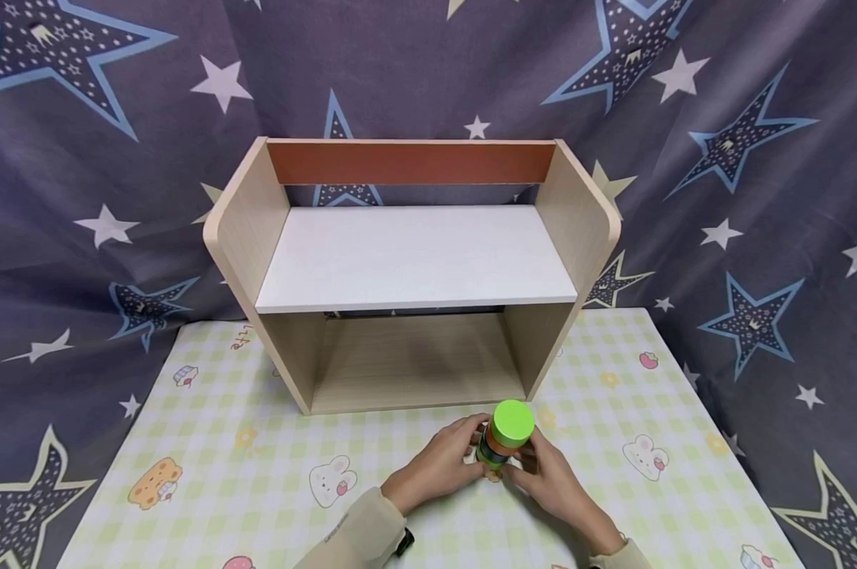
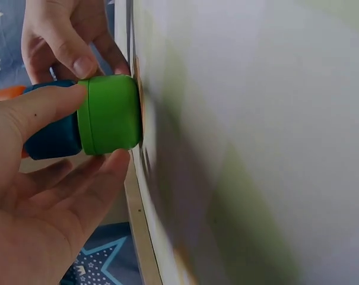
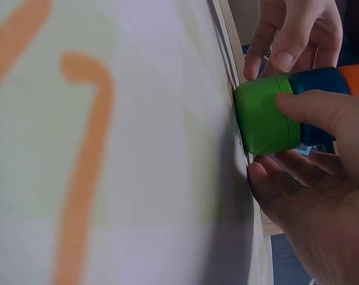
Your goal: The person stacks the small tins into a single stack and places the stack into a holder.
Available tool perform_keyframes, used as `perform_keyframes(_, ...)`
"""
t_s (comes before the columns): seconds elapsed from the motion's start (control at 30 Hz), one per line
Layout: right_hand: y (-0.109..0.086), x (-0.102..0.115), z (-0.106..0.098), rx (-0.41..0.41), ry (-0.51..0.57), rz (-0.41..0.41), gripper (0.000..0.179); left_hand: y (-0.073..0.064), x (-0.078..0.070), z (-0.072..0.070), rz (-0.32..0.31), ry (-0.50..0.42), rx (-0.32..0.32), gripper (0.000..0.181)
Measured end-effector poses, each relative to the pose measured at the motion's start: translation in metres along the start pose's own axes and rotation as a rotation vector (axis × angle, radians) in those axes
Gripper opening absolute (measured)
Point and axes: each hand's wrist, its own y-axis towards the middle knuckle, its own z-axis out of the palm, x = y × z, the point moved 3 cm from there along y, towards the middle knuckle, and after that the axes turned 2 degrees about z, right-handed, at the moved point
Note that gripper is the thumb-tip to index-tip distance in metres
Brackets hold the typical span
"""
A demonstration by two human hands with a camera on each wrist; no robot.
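A small upright stack of rounded coloured pieces [image 1: 512, 424] stands at the table's front, by the shelf's right front corner. Its top is bright green, with orange and dark blue below and a green piece [image 2: 111, 113] at the bottom. From the left side my left hand [image 1: 439, 462] holds the lower part, thumb on the near face and fingers behind. My right hand [image 1: 556, 484] grips it from the right in the same way, its thumb lying on the green base [image 3: 263, 116]. The base is at the tabletop; whether it touches is hard to tell.
Behind the hands stands a two-level wooden shelf [image 1: 414, 257] with a white upper board and an orange-brown back rail. A green checked cloth [image 1: 243, 490] with cartoon prints covers the table. Dark star-patterned fabric [image 1: 414, 63] hangs behind and at both sides.
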Motion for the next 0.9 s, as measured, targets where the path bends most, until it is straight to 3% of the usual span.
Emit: perform_keyframes(0.9, -0.0005, 0.0014, -0.0002, -0.020, 0.053, 0.012, 0.058, 0.0019, -0.0008, 0.0030, -0.001, -0.083, -0.024, 0.070)
